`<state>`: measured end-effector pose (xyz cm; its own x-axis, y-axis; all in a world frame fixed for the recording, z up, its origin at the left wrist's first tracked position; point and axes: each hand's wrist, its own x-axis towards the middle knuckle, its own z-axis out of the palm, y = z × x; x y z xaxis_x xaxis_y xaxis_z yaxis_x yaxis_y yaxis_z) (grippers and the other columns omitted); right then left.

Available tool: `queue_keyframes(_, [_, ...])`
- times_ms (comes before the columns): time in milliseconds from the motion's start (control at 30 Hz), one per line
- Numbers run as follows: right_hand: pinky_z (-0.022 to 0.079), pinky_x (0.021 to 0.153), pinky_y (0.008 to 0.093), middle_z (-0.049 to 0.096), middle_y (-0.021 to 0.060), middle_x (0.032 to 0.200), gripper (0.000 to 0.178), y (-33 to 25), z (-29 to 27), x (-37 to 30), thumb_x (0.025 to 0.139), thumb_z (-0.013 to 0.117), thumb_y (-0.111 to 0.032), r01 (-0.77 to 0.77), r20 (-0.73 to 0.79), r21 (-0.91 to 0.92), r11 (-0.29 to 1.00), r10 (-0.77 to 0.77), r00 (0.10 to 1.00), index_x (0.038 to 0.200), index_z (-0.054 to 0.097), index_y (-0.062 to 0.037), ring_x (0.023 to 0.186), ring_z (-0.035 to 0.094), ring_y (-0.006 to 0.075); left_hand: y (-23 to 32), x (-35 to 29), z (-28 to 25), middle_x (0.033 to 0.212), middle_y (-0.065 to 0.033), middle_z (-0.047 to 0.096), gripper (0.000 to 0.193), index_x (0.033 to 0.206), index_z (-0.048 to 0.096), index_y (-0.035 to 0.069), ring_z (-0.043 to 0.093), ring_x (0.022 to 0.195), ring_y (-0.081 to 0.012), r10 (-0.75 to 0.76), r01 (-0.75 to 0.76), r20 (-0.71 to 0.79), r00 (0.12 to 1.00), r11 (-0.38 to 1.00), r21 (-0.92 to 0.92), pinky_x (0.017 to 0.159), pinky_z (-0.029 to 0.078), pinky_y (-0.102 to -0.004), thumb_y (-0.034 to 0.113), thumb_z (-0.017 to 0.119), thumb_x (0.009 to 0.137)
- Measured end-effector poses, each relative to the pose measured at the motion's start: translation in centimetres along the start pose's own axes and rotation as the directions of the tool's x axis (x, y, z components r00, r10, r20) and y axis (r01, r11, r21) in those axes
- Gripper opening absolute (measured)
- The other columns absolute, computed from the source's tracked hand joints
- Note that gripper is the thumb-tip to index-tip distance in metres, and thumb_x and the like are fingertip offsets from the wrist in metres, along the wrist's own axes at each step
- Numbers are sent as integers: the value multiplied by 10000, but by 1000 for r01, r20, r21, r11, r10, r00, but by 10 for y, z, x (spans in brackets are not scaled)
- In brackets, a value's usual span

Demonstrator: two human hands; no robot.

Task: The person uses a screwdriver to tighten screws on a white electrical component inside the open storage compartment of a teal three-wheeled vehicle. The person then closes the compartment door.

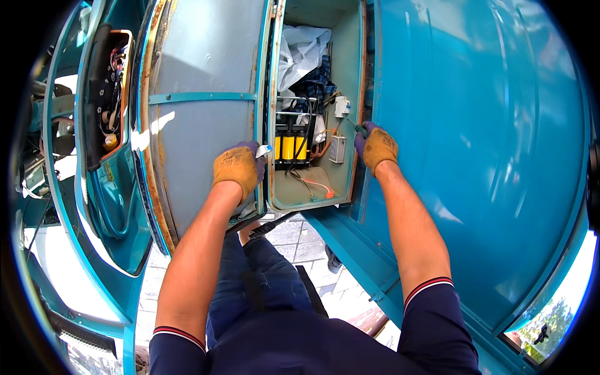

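Tan and purple over the gloved right hand (377, 147), curled nearly closed at the right rim of the open metal box (349, 56), with a small dark thing (360, 130) apparently pinched at the fingertips, too small to name for sure. Just beyond, up and to the left, inside the box, a white switch (342, 106), near the fingertips but seemingly not touched. Across the opening, the gloved left hand (239, 166), loosely closed by the left rim, with a white-and-blue scrap (264, 151) at the fingers, probably held, though hard to tell. For good handling, probably best to steady the right wrist on the rim, keep the pinch light, and avoid any sideways tug on the thin wires (338, 128). Below the switch, a small pale case (337, 149), worth keeping knuckles off. Further in, black cables (310, 109) above a black block with 3 yellow parts (288, 148), likely to snag under a careless sweep. Near the bottom, an orange plug (329, 194) or something like it, better kept off bare metal. Toward the top, a white plastic bag (303, 53), best pushed well back. Outside, a grey panel (206, 62) on the left, a teal panel (462, 125) on the right.
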<state>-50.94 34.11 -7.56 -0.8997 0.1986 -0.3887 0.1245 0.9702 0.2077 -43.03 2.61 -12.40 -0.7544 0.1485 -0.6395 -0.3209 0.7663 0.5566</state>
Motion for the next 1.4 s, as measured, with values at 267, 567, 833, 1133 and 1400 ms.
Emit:
queue_keyframes(267, [566,973,461,736,204,1229,441,-6,18,51,961,629,-320,6,87,-18,1000,-5,996,1324,688,-77,1110,713,393,-5,22,13,1171,-203,725,330,1194,683,80,688,1080,-420,-20,19,-73,997,1000,-11,933,540,-511,323,643,974])
queue_keyframes(567, [562,955,474,729,221,1234,420,-1,6,64,933,616,-288,280,160,-125,952,-259,953,1277,713,-67,1089,715,401,8,28,18,1190,-211,719,346,1176,682,78,689,1096,-416,-90,90,-14,996,996,-13,941,542,-504,361,617,988])
queue_keyframes(833, [572,840,485,757,245,1024,393,15,27,101,929,638,-335,-309,383,125,943,241,892,1095,758,0,925,727,425,1,36,26,1187,-220,717,353,1166,680,69,683,1094,-429,-60,59,-43,997,998,-24,940,533,-516,365,615,985])
queue_keyframes(1133, [572,845,501,750,265,1031,362,-6,7,102,919,600,-314,34,317,-144,989,14,948,1006,782,-15,968,728,439,-1,33,19,1174,-226,715,336,1133,683,60,683,1078,-433,-93,92,-29,995,995,-27,919,534,-519,352,630,977])
queue_keyframes(1400, [603,736,482,779,201,1031,210,6,11,97,908,647,-212,571,427,-508,645,-387,817,959,804,-81,909,770,365,1,32,16,1170,-225,711,339,1129,678,59,681,1071,-434,-89,89,1,996,995,-39,909,536,-517,362,626,986])
